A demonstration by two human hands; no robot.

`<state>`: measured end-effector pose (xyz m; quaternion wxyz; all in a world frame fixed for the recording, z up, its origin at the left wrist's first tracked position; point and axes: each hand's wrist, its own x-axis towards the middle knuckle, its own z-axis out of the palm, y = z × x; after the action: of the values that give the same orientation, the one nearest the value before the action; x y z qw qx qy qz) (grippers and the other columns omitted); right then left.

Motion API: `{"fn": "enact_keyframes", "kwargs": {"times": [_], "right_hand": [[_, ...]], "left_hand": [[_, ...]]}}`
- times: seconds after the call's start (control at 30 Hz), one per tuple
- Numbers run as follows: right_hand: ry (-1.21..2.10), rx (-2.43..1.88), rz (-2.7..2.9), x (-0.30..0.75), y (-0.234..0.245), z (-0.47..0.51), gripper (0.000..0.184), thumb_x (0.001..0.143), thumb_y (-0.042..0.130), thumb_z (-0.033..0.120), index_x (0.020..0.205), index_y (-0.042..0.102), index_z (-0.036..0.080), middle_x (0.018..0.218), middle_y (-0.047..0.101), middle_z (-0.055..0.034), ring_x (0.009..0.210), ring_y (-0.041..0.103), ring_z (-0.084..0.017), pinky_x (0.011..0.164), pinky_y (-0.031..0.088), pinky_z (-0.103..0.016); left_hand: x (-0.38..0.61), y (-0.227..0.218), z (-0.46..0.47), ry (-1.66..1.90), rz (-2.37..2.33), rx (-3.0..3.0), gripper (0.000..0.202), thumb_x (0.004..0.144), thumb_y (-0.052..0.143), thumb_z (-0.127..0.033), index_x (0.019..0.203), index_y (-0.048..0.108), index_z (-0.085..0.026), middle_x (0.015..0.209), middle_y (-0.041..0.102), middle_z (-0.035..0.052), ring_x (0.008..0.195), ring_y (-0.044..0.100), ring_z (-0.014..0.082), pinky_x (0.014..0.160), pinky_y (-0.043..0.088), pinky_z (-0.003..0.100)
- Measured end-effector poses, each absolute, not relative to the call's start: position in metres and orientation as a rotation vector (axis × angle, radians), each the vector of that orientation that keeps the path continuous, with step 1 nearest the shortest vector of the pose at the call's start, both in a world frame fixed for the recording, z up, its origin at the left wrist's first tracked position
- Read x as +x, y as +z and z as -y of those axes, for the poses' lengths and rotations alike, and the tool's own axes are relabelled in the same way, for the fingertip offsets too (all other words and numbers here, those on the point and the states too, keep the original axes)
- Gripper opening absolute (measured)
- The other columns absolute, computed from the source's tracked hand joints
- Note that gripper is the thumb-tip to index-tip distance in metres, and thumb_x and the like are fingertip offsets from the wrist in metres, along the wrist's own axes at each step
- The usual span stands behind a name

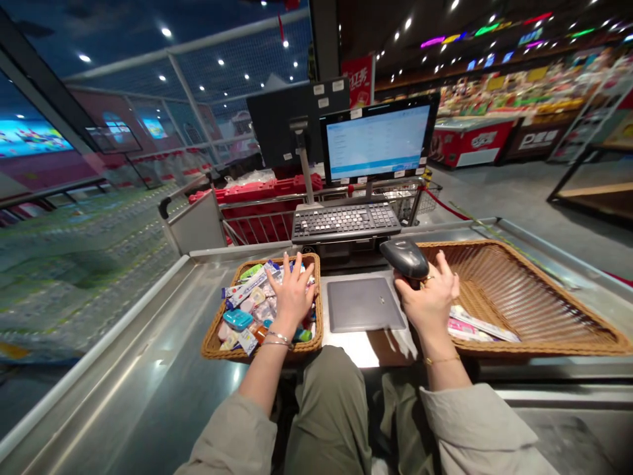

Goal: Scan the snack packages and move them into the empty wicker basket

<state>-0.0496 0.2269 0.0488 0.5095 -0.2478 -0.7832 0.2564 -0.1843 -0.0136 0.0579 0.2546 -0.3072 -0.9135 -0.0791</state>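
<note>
My left hand (291, 293) is over the right side of a small wicker basket (210, 346), fingers spread above the small packaged goods in it. Among these goods are a long white-and-blue packet (250, 287) and a turquoise box (238, 320). I cannot tell whether my fingertips touch any of them. In my right hand (430, 297) is a black handheld barcode scanner (405, 257), its head pointing left over the counter; the fingers wrap its handle. Below and between my hands lies a flat grey pad (363, 305).
A larger wicker basket (558, 290) on the right holds a few flat packets (479, 326). Behind the pad stand a keyboard (349, 221) and a lit monitor (378, 142). The metal counter (168, 369) extends left, with a raised edge. A shopping trolley with red crates (262, 198) is beyond.
</note>
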Motion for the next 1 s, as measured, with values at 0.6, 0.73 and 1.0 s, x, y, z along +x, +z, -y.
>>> {"fn": "enact_keyframes", "kwargs": {"times": [0.6,0.73,1.0], "right_hand": [[0.587,-0.506,1.990,-0.063,0.032,-0.212,0.040,0.082,0.060,0.048,0.108,0.069,0.019,0.124,0.071,-0.0138,0.144,0.041,-0.034,0.118,0.018,-0.067],[0.595,-0.506,1.984,-0.062,0.031,-0.213,0.037,0.081,0.062,0.049,0.103,0.069,0.020,0.122,0.072,-0.0142,0.144,0.041,-0.034,0.118,0.017,-0.067],[0.642,-0.518,1.983,-0.060,0.034,-0.212,0.037,0.081,0.061,0.049,0.102,0.069,0.020,0.123,0.071,-0.0137,0.145,0.040,-0.033,0.119,0.015,-0.064]], "left_hand": [[-0.162,0.040,0.064,-0.080,2.745,-0.398,0.048,0.091,0.059,-0.054,0.124,0.070,-0.021,0.163,0.035,0.0156,0.154,0.020,0.0438,0.113,0.004,0.082],[-0.161,0.036,0.066,-0.040,2.762,-0.385,0.055,0.089,0.060,-0.060,0.125,0.070,-0.019,0.164,0.034,0.0170,0.154,0.019,0.0440,0.114,0.004,0.081],[-0.170,0.041,0.067,0.033,2.767,-0.597,0.049,0.081,0.067,-0.067,0.107,0.078,-0.026,0.159,0.043,0.0165,0.151,0.022,0.0513,0.108,0.003,0.087]]}}
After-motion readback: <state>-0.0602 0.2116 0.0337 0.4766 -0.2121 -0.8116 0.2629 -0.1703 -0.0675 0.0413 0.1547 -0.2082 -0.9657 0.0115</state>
